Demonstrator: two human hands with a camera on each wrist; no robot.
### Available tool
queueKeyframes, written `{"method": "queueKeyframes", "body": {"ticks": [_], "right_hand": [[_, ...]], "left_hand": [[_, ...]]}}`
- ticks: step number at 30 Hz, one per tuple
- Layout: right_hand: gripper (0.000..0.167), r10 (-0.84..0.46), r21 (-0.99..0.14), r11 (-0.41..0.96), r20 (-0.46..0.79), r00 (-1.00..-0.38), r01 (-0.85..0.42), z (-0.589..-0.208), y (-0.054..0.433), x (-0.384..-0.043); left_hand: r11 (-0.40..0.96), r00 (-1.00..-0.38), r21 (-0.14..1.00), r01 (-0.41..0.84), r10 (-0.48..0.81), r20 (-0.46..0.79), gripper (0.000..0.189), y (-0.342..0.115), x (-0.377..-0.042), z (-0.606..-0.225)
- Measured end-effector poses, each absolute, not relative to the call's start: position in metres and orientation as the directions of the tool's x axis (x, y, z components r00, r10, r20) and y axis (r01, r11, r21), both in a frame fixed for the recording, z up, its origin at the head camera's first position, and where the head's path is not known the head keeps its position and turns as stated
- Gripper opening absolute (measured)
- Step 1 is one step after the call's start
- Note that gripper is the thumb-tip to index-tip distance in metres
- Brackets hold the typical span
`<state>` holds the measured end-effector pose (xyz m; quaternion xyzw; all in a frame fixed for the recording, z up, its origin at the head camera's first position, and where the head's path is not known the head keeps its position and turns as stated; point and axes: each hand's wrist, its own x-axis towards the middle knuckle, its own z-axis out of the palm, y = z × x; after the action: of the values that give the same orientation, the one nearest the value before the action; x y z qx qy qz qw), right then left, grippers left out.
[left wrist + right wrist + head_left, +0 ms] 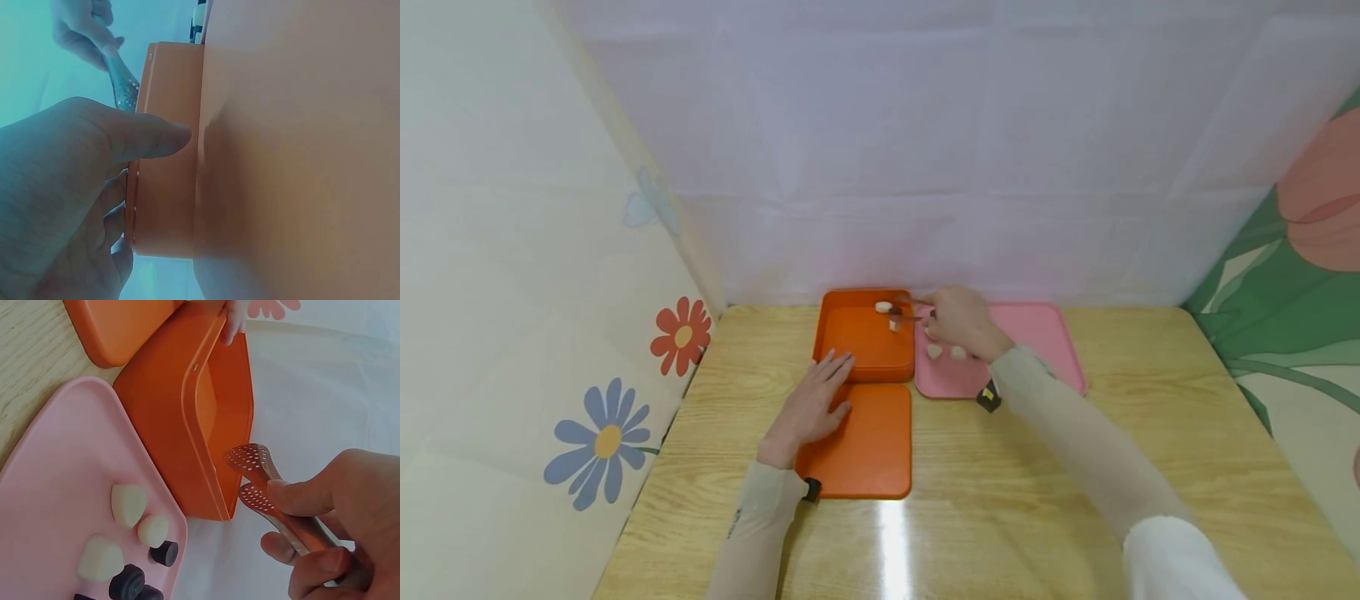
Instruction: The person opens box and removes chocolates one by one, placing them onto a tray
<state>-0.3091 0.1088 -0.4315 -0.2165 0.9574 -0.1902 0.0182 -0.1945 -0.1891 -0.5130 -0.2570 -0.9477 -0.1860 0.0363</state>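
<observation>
My right hand holds metal tongs with perforated ends, spread apart over the right edge of an orange box. Nothing shows between the tips in the right wrist view. Inside the box, a white piece lies at the back, near a dark piece and another white one. My left hand rests at the box's front left corner, fingers extended over the rim and thumb near the front wall. A pink tray right of the box carries several white pieces and dark pieces.
A flat orange lid lies on the wooden table in front of the box, partly under my left hand. A white cloth backdrop hangs right behind the box and tray. Flower-printed sheets stand at both sides.
</observation>
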Motion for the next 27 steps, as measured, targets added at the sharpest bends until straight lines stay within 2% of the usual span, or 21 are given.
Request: {"method": "queueKeyframes", "body": {"ticks": [3,6,10,15,25,27], "right_hand": [[0.031,-0.424,-0.423,0.822,-0.007,-0.906,-0.382,-0.431,0.104,-0.312],[0.039,-0.427,-0.437,0.821,-0.043,-0.903,-0.367,-0.432,0.099,-0.314],[0.038,-0.437,-0.339,0.852,-0.038,-0.899,-0.399,-0.434,0.091,-0.318],[0.026,-0.442,-0.229,0.874,-0.011,-0.897,-0.428,-0.433,0.082,-0.317],[0.013,-0.441,-0.156,0.889,-0.048,-0.896,-0.43,-0.43,0.071,-0.318],[0.016,-0.451,-0.112,0.889,-0.041,-0.891,-0.445,-0.43,0.068,-0.318]], "left_hand": [[0.797,-0.865,0.339,0.501,0.473,0.165,0.077,-0.189,-0.195,-0.512],[0.795,-0.865,0.344,0.5,0.475,0.161,0.076,-0.188,-0.195,-0.511],[0.796,-0.866,0.344,0.498,0.475,0.155,0.077,-0.188,-0.195,-0.511],[0.798,-0.869,0.345,0.494,0.469,0.159,0.077,-0.189,-0.194,-0.511],[0.798,-0.873,0.358,0.485,0.466,0.145,0.077,-0.189,-0.193,-0.511],[0.797,-0.872,0.356,0.487,0.466,0.15,0.077,-0.189,-0.193,-0.511]]}}
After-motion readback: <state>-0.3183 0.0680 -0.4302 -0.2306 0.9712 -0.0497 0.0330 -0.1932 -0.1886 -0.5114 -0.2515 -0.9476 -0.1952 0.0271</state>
